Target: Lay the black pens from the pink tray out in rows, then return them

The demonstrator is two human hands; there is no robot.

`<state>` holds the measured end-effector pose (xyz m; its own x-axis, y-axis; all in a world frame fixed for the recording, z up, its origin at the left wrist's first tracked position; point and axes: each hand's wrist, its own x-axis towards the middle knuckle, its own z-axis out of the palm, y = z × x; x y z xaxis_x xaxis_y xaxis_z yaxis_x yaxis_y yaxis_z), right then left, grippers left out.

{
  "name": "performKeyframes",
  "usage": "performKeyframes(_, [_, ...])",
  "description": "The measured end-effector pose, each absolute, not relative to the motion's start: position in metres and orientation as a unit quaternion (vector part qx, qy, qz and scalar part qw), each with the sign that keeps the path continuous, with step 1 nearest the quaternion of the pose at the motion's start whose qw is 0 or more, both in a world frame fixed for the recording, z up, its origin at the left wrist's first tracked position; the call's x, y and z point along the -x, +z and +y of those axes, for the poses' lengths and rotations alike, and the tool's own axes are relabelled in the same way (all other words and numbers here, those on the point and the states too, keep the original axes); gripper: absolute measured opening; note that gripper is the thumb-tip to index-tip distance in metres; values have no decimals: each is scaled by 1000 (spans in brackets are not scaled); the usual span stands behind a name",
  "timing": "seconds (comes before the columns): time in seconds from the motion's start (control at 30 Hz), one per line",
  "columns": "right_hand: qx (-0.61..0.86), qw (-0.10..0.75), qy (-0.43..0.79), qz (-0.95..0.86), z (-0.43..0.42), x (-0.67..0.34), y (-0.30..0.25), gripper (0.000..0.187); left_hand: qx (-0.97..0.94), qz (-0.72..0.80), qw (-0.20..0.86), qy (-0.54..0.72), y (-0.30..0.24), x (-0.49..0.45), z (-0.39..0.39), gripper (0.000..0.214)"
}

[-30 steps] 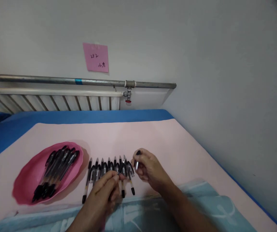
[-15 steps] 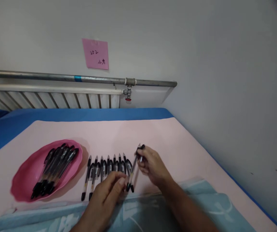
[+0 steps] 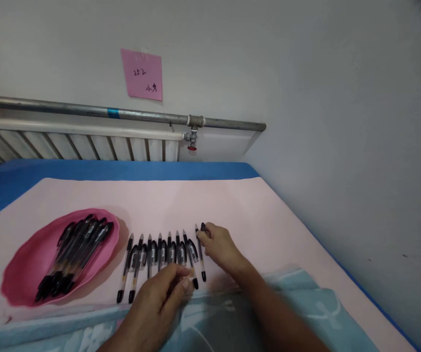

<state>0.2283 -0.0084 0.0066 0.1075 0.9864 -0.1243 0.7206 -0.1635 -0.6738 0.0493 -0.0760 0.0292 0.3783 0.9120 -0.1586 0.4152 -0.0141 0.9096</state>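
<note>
While right hand (image 3: 220, 246) grips eighth pen (image 3: 200, 255), row (image 3: 159, 254) of eight, one dish (image 3: 18, 274)

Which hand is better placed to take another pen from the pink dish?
Probably the left hand: it rests by the row of pens, closer to the pink dish. The right hand is on the rightmost pen, farther away.

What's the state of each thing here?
row, pens flat, side by side on the sheet, tips pointing away.
end pen, flat, rightmost, by the right hand.
cap, pinched in right hand.
left hand, empty, fingertips at the row's near ends.
tray, holds a pile of pens.
</note>
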Motion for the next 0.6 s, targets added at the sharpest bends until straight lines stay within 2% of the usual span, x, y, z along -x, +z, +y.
performKeyframes(0.23, [694, 141, 261, -656, -26, -225, 14, 14, -672, 489, 509, 225, 28, -47, -74, 29])
performKeyframes(0.6, [680, 91, 217, -694, -32, -223, 12, 14, -660, 509, 496, 244, 22, -48, -75, 27])
